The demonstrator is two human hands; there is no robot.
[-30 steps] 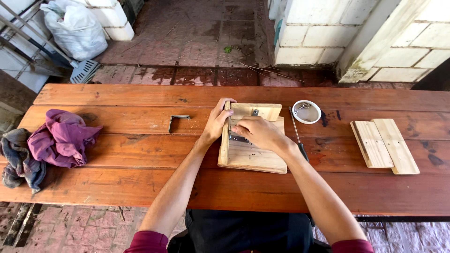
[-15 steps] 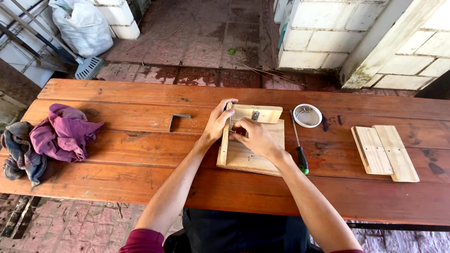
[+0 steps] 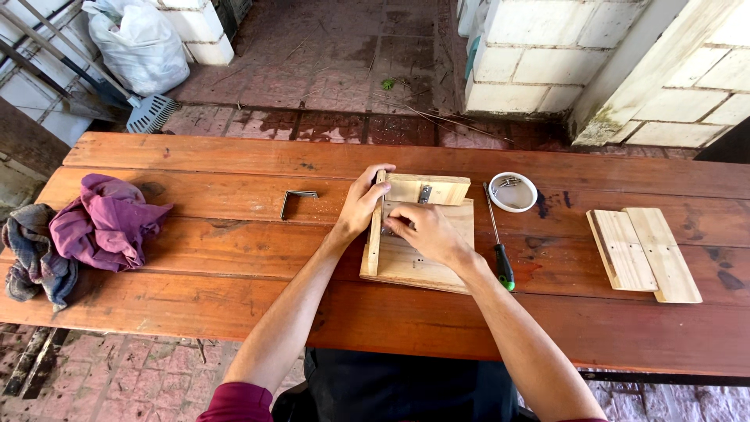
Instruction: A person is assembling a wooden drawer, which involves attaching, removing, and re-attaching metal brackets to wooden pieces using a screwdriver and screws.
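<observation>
Pale wooden board assembly [image 3: 426,258] lies flat mid-table on the reddish-brown plank table [image 3: 234,164], w/ a thin pale wooden side strip [image 3: 374,234] standing on edge along its left side. Left hand [image 3: 361,207] closed around that strip near the top end. Right hand [image 3: 426,232] rests on the board, fingers curled at a small metal bracket; can't tell if it's pinching anything. Green-handled screwdriver [image 3: 500,250] just right of the board, white round lid w/ screws [image 3: 512,191] beyond it. Purple cloth [image 3: 105,223] far left.

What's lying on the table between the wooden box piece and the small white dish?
A green-handled screwdriver lies between the wooden box piece and the white dish, seen in the head view.
</observation>
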